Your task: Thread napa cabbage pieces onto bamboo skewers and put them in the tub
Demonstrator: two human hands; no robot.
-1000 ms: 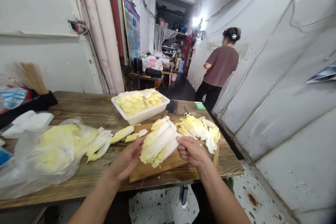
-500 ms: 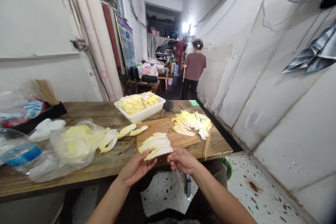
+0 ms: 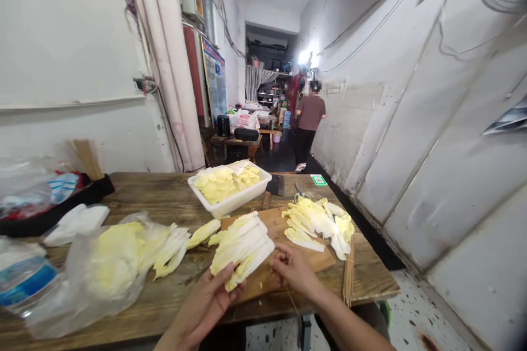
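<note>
My left hand (image 3: pixel 208 304) grips a stack of cut cabbage leaves (image 3: pixel 241 247) from below, holding it just over the near end of a wooden cutting board (image 3: pixel 296 266). To the right of the stack, my right hand (image 3: pixel 293 270) is closed in a pinch on a thin bamboo skewer (image 3: pixel 291 299) that points down toward me. The skewer's upper end is hidden by my fingers. A loose pile of cabbage leaves (image 3: pixel 319 220) lies on the board's far right.
On the wooden table (image 3: pixel 156 189) stand a white tray (image 3: pixel 229 185) of cabbage pieces, a plastic bag (image 3: pixel 111 258) of cabbage at left, a cleaver (image 3: pixel 274 186) and a bundle of skewers (image 3: pixel 349 277) along the right edge. A person (image 3: pixel 308 120) walks down the corridor.
The cabbage stack rose from the board's near edge and tilted up in my left hand. The view shifted forward. The person in the corridor moved farther off.
</note>
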